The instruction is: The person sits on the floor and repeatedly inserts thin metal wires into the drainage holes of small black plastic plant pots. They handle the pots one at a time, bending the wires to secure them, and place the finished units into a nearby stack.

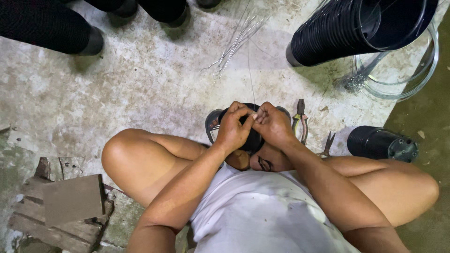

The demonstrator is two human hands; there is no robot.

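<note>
1. I am squatting on the concrete floor (140,84), and it is giving me bare room ahead and to my left; my knees are fencing in both sides.
2. A long stack of black pots (337,33) is lying on its side up to my right, with a clear coil of wire (422,70) just beside it, so my right elbow is having little room that way.
3. A wooden block (70,201) is sitting by my left knee, well apart from my hands.
4. A single black pot (379,143) is lying on its side near my right knee.
5. I am holding 1 black pot (253,138) between my feet, under both hands, close to my body.
6. My left hand (233,127) is curling shut, thumb and finger pinching a thin wire at the pot's rim; my right hand (274,124) is pinching the same spot, fingertips touching the left's.
7. I judge that keeping both pinches tight and close together is what is keeping the wire from slipping.
8. Pliers (300,119) are lying just beside my right hand, and a smaller cutter (327,144) is near them.
9. Loose wires (234,42) are lying straight ahead, well apart.
</note>
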